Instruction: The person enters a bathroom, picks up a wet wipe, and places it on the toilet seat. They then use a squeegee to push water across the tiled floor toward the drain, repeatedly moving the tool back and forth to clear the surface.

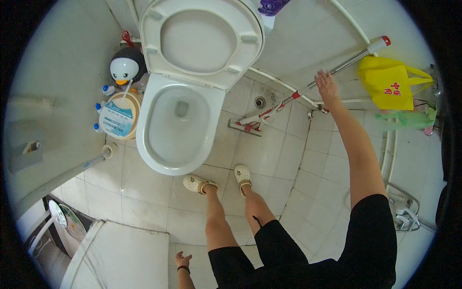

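Note:
My right hand (328, 89) is stretched out at the right, fingers extended, in front of the pole of a sponge mop (352, 61). It is not wrapped around the pole, and I cannot tell whether it touches it. The mop leans slanted against the wall, its red and white head (245, 127) on the floor tiles near a round drain (260, 101). Low in the view, my left hand (183, 260) hangs beside my leg with fingers loosely bent and apart, holding nothing. A white toilet (145, 132) stands ahead with its lid and seat (198, 72) raised.
Left of the toilet are a penguin-shaped container (126, 67), a round labelled tub (116, 120) and several blue-capped bottles (97, 127). A yellow bag (385, 84) hangs on the right wall above a green plastic bag (404, 118). A metal faucet (408, 219) sits lower right; a white door (120, 255) lower left.

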Motion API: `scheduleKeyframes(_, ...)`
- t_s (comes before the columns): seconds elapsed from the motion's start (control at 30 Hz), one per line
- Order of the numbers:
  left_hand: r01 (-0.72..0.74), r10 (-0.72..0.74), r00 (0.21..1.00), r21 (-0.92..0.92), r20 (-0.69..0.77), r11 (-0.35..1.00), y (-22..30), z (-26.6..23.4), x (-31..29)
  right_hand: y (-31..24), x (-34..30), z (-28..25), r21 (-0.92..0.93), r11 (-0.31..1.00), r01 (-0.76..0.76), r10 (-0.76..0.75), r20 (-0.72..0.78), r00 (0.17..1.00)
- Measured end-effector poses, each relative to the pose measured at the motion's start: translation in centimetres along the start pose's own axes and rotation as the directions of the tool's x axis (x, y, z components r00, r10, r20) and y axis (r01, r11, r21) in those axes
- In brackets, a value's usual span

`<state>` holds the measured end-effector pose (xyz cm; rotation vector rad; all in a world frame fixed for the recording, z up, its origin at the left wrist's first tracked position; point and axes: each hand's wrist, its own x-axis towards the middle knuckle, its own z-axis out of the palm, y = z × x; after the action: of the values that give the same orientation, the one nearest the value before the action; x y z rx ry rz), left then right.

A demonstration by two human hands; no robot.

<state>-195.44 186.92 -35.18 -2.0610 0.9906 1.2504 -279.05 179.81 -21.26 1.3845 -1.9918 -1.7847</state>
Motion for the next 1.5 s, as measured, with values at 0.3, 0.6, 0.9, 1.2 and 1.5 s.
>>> scheduleKeyframes(0.3,0.004,-0.031,0.995,-0.258,-0.099,0.966,-1.7,7.9,-4.0,1.6,3.4,5.4,0.113,0.993,-0.012,0.031,-0.165,0.986)
scheduleKeyframes(0.6,-0.081,-0.014,0.977,-0.435,-0.21,0.897,1.7,16.9,-11.8,-2.2,-5.7,3.9,0.756,0.634,-0.162,-0.537,0.582,0.611)
scheduleKeyframes(0.9,-0.111,-0.142,0.943,-0.683,-0.302,0.722,-2.8,20.4,-12.8,-5.0,-19.3,5.5,0.793,0.595,0.132,-0.52,0.254,0.816)
scheduleKeyframes(1.2,0.123,0.099,0.987,-0.992,0.126,0.038,-1.6,16.1,-7.4,-8.2,-33.6,-14.0,0.531,0.719,0.449,-0.573,0.086,0.815)
scheduleKeyframes(1.5,0.827,0.616,0.469,-0.559,0.632,-0.056,12.6,3.0,-12.2,-17.7,-43.2,-34.6,0.525,0.628,0.574,-0.599,-0.145,0.788)
